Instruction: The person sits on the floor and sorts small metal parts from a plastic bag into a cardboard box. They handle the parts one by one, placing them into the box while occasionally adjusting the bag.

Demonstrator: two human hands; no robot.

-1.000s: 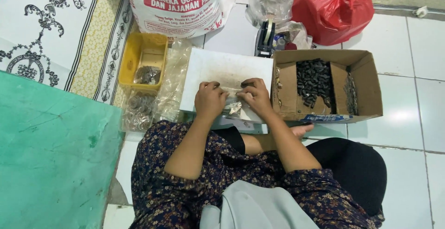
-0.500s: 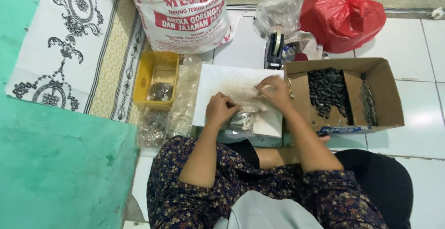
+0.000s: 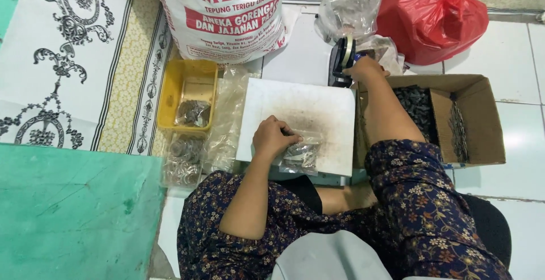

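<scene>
A: Where is the left hand [image 3: 273,137]?

B: On the white board [image 3: 318,107] in front of the person's lap. The forearm rises from the flowered sleeve, elbow bent, and the hand lies knuckles up with the fingers curled down onto a small clear packet [image 3: 301,154] of dark little pieces. The fingertips press the packet's top edge flat against the board; the packet lies at the board's near edge, partly under that hand.

A: And the right hand [image 3: 365,68]?

B: Stretched well forward, arm nearly straight, running along the left wall of the cardboard box [image 3: 482,115]. It has its fingers on the tape dispenser [image 3: 342,60], which stands just beyond the board's far right corner. The fingers are bent over the dispenser's top, but whether they pinch tape or merely rest there I cannot tell.

A: What sits around them?

B: The box holds a heap of dark small parts [image 3: 417,107]. To the left of the board is a yellow plastic tray [image 3: 196,81] with a filled packet in it, and more filled clear packets [image 3: 184,158] lie just below the tray, beside a stack of empty clear bags [image 3: 227,121]. Beyond the board stand a large printed flour sack [image 3: 218,16], a clear plastic bag [image 3: 349,7] and a knotted red plastic bag [image 3: 434,16].
</scene>
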